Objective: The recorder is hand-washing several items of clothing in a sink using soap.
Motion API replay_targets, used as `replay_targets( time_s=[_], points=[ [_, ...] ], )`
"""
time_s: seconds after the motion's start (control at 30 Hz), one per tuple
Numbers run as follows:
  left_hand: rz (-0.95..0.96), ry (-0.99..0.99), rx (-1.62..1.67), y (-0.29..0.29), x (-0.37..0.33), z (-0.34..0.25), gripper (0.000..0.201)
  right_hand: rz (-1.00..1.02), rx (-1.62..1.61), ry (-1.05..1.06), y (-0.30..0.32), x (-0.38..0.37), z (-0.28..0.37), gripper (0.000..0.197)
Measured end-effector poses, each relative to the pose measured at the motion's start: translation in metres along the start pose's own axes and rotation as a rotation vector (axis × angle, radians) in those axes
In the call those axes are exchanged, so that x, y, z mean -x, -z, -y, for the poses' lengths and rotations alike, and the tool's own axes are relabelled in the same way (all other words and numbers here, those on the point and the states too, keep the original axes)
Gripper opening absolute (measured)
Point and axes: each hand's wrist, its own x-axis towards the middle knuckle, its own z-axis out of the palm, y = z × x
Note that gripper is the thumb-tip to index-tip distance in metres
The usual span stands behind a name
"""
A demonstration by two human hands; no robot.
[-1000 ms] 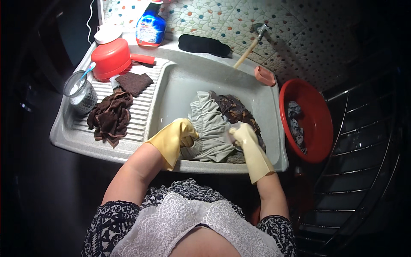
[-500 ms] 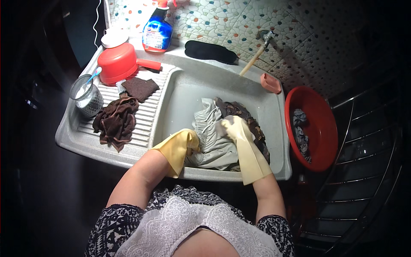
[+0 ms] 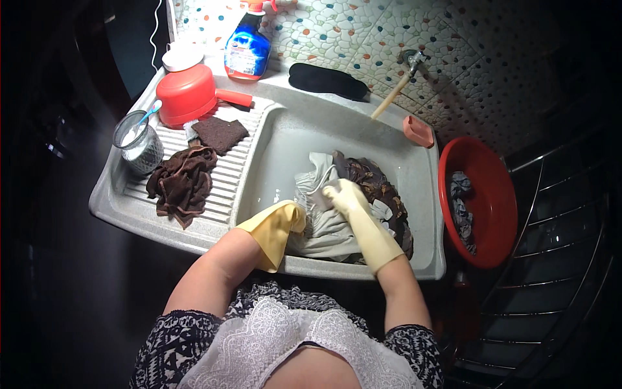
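A light grey garment (image 3: 324, 228) with a gathered waistband lies wet in the sink (image 3: 278, 136). At its left edge my left hand (image 3: 285, 219), in a yellow rubber glove, is closed on the cloth. My right hand (image 3: 345, 196), in a paler yellow glove, presses on the upper part of the garment with curled fingers. Under them shows a small grey-brown thing (image 3: 321, 200), blurred, whose kind I cannot make out. Dark patterned clothes (image 3: 369, 180) are bunched beside and behind my right hand.
On the ribbed board at left are a brown cloth (image 3: 181, 185), a brown scrub pad (image 3: 221, 134), a red dipper (image 3: 186, 97) and a glass jar (image 3: 139, 146) with a toothbrush. Behind stand a spray bottle (image 3: 247, 52) and a tap (image 3: 413, 59). A red basin (image 3: 489, 201) holds cloth at right.
My right hand has slid left and slightly down over the garment, with the grey-brown thing under it. My left hand keeps its hold. The whole view has shifted slightly.
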Motion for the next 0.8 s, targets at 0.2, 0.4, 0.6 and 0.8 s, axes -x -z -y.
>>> replay_targets(
  time_s=[0.2, 0.4, 0.6, 0.8],
  points=[
    [-0.066, -0.104, -0.096, 0.004, -0.009, 0.004, 0.014, -0.265, 0.266, -0.131, 0.014, -0.036, -0.055, 0.066],
    [-0.129, -0.245, -0.238, 0.022, -0.043, -0.018, 0.014, -0.026, -0.065, -0.248, 0.051, 0.003, -0.047, 0.059],
    [-0.165, -0.420, -0.406, 0.054, -0.080, -0.055, 0.014, -0.355, -1.007, -0.366, 0.052, -0.011, -0.113, 0.048],
    [-0.254, -0.282, 0.586, 0.132, -0.136, -0.110, 0.017, -0.643, -0.914, -0.492, 0.070, -0.026, -0.141, 0.058]
  ],
)
